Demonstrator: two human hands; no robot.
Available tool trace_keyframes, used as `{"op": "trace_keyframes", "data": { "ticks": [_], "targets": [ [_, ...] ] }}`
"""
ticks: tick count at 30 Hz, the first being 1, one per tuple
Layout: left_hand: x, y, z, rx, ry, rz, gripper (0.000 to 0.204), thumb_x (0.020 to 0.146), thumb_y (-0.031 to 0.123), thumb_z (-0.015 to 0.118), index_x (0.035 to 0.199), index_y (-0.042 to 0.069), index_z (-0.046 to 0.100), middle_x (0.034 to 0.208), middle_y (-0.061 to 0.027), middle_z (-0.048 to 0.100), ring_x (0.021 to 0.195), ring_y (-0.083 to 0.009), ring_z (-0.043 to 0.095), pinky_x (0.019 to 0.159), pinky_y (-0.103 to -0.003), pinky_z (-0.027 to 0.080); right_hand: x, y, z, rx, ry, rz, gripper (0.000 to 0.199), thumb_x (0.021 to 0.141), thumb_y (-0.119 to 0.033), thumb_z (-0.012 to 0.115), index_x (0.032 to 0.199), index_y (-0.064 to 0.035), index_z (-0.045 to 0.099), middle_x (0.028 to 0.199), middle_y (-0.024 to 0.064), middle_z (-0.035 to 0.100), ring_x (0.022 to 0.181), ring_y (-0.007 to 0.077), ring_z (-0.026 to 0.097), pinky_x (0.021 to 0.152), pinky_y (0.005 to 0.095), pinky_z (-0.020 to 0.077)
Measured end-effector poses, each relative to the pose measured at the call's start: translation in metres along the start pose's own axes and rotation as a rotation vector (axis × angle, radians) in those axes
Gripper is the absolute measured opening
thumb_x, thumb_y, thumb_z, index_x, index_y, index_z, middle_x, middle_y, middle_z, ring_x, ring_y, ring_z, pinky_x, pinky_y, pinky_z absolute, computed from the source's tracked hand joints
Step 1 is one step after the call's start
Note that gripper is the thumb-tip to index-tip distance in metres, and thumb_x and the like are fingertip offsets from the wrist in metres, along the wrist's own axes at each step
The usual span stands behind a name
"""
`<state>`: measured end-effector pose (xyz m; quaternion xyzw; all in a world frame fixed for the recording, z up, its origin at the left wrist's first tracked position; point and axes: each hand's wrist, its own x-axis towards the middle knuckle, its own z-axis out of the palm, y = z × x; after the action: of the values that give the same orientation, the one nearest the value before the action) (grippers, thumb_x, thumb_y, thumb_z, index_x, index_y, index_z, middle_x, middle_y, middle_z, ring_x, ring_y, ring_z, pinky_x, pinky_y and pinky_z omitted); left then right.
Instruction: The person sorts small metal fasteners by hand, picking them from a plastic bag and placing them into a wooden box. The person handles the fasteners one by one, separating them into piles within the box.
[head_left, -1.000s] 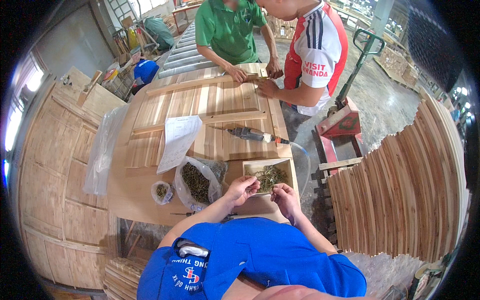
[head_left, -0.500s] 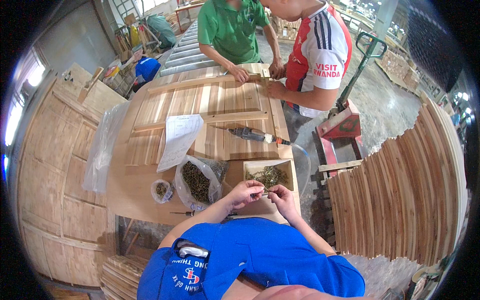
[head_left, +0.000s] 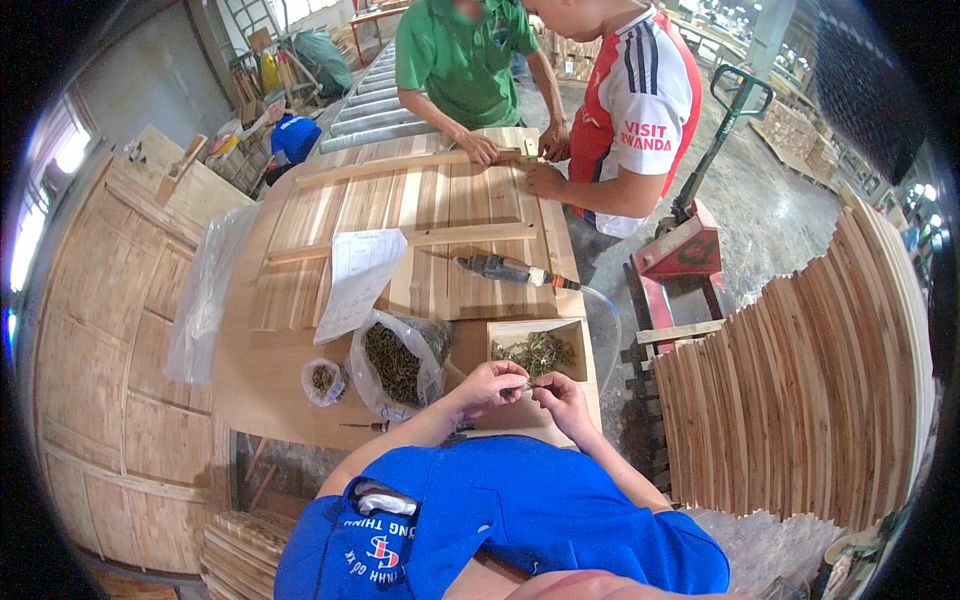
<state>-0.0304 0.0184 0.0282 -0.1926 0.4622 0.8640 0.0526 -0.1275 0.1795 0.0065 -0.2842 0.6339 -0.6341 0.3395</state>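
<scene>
Just over the near edge of a shallow wooden box (head_left: pixel 578 362), my two hands meet with pinched fingertips. My left hand (head_left: pixel 492 388) is closed, and a small dark bit shows under its fingers. Thumb and finger of my right hand (head_left: pixel 566 402) press together against a thin little piece that looks like a screw. Its details are too small to read. Loose brass-coloured screws (head_left: pixel 538 351) fill the box. Left of it, a clear plastic bag (head_left: pixel 431 372) stands open, full of darker screws, beside a smaller bag (head_left: pixel 323 382) of screws.
A power screwdriver (head_left: pixel 505 270) with a hose and a paper sheet (head_left: pixel 358 280) lie on a slatted wood panel (head_left: pixel 420 200). Across the table, a person in green (head_left: pixel 455 70) and one in red and white (head_left: pixel 640 110) handle its far corner. Stacked boards (head_left: pixel 790 390) and a pallet jack (head_left: pixel 690 240) stand right.
My fingertips have shifted slightly against each other around the small piece. Across the table, the hand of the person in red and white has moved a little left.
</scene>
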Motion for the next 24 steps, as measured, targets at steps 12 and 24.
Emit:
{"op": "trace_keyframes", "data": {
  "ticks": [12,24],
  "targets": [
    [-0.008,0.003,0.010,0.806,0.236,0.407,0.018,0.079,0.020,0.063,0.087,0.003,0.064,0.072,-0.0027,0.062,0.060,-0.0095,0.055,0.057,-0.025,0.045,0.000,-0.006,-0.001,0.072,-0.033,0.079,0.008,0.082,-0.005,0.057,0.088,-0.0001,0.057,0.074,0.0030,0.060,0.065,0.0075,0.053,0.058,0.0207,0.0428],
    [-0.009,0.028,0.018,1.459,0.155,0.687,0.019,0.081,0.026,0.054,0.075,0.008,0.058,0.071,-0.0113,0.060,0.066,-0.0307,0.060,0.056,-0.041,0.047,0.007,-0.015,0.008,-0.156,-0.017,-0.234,0.018,0.082,-0.009,0.061,0.097,-0.0002,0.058,0.089,0.0043,0.059,0.082,0.0116,0.054,0.071,0.0239,0.0447]
  ]
}}
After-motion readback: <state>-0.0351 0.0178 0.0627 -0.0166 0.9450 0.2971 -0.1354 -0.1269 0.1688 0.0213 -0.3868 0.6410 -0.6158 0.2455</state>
